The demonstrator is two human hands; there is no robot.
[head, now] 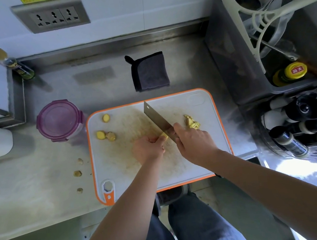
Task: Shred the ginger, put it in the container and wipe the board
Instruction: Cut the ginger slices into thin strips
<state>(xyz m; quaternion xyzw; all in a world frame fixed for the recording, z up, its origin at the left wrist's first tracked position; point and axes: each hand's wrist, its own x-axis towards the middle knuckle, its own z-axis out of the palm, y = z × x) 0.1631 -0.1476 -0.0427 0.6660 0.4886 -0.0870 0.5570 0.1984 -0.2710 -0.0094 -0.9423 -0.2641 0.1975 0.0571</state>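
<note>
Steel counter (43, 193) is bearing the board (211, 133), where the left hand (148, 149) is curling fingers onto ginger (163, 135) beside the cleaver (156, 118) the right hand (194, 143) is gripping.

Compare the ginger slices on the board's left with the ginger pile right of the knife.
The slices are whole round discs; the pile is thin cut strips. The slices lie scattered on the board's left; the pile is heaped together right of the knife. Both are yellow ginger on the board.
</note>
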